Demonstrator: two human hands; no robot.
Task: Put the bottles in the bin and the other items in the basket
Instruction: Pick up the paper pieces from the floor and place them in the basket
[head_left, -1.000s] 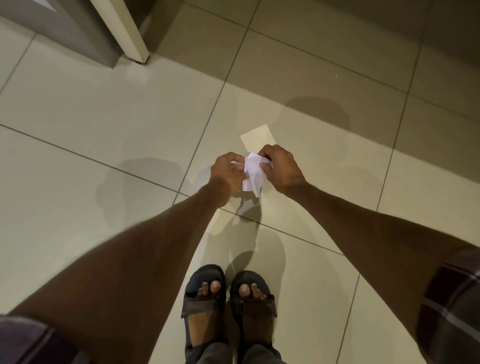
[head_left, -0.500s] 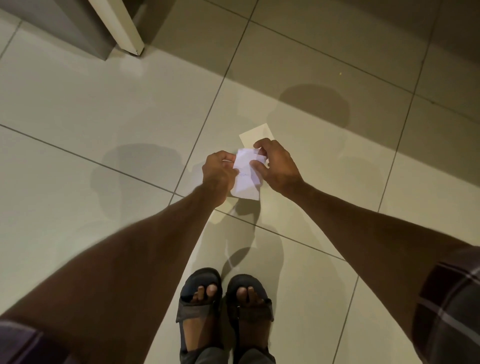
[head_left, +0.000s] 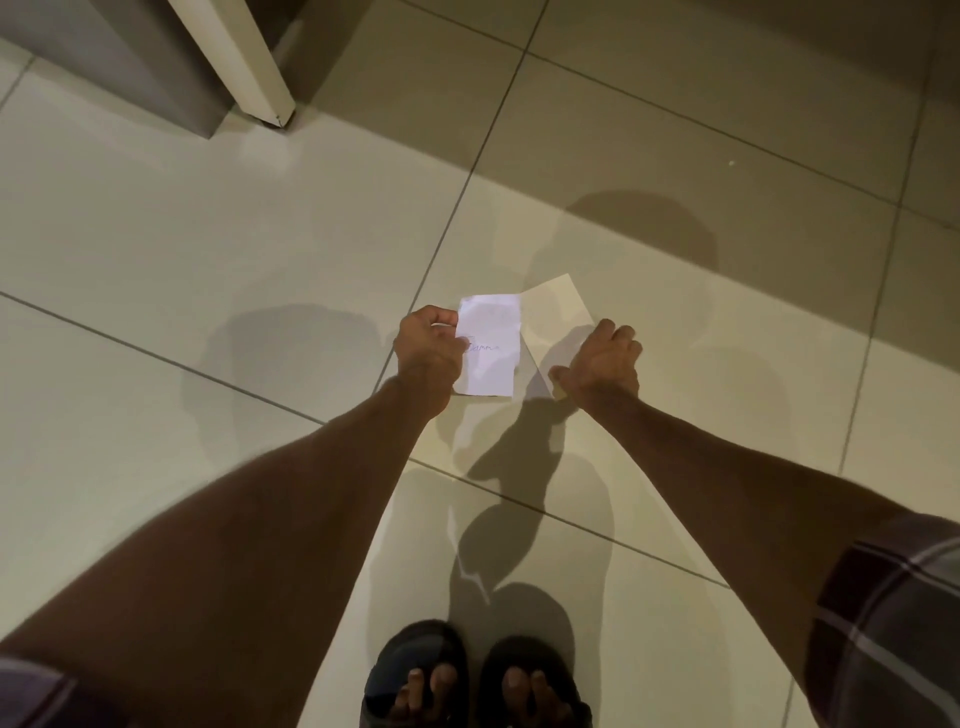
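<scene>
A small white paper slip (head_left: 491, 345) with a line of blue handwriting is unfolded flat in the air over the floor. My left hand (head_left: 428, 351) pinches its left edge. My right hand (head_left: 600, 364) is off the slip and to its right, fingers spread, holding nothing. A beige card or sheet (head_left: 558, 317) lies on the tiles just behind the slip, and my right hand hovers over its near end. No bottle, bin or basket is in view.
Pale glossy floor tiles (head_left: 208, 249) with dark grout lines fill the view. A white door edge or post (head_left: 244, 62) and a grey panel (head_left: 114, 47) stand at the upper left. My sandalled feet (head_left: 472, 680) are at the bottom centre.
The crumpled paper has been opened out flat. My right hand let go of it and moved off to the right; my left hand keeps hold of the slip.
</scene>
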